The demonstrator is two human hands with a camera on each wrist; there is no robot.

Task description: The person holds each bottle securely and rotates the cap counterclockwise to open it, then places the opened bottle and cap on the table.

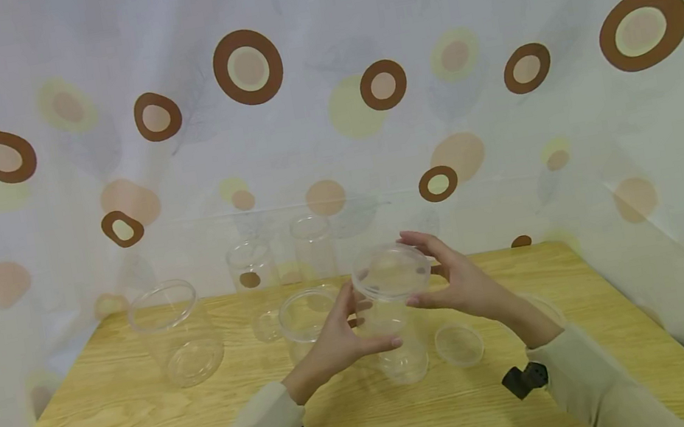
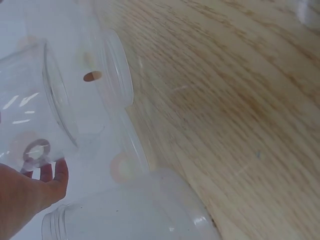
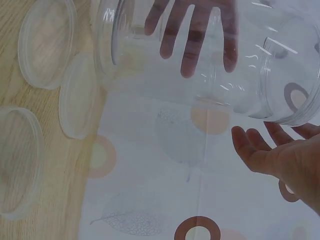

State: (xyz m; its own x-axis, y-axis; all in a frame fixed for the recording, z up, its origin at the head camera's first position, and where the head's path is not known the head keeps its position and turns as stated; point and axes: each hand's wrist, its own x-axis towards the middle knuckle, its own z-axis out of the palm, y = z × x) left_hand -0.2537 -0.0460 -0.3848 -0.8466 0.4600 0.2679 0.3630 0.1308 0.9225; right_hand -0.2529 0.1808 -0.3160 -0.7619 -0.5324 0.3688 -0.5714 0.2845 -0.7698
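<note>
My left hand (image 1: 336, 345) grips a tall clear plastic jar (image 1: 396, 343) by its side, thumb in front and fingers behind; the right wrist view shows those fingers through the wall. A round clear lid (image 1: 392, 273) covers the jar's top. The fingers and thumb of my right hand (image 1: 467, 283) curve around the lid's edge from the right. In the left wrist view, part of my left hand (image 2: 32, 192) shows beside a clear jar wall (image 2: 25, 95). At the lower right of the right wrist view, my right hand (image 3: 285, 157) is close under the rim.
An open clear jar (image 1: 294, 333) stands behind my left hand. Two slim tall jars (image 1: 254, 294) are farther back, and a wide jar (image 1: 176, 337) is at the left. Loose clear lids, one at centre right (image 1: 460, 345), lie on the wooden table (image 1: 147, 423). Behind hangs a patterned curtain (image 1: 316, 135).
</note>
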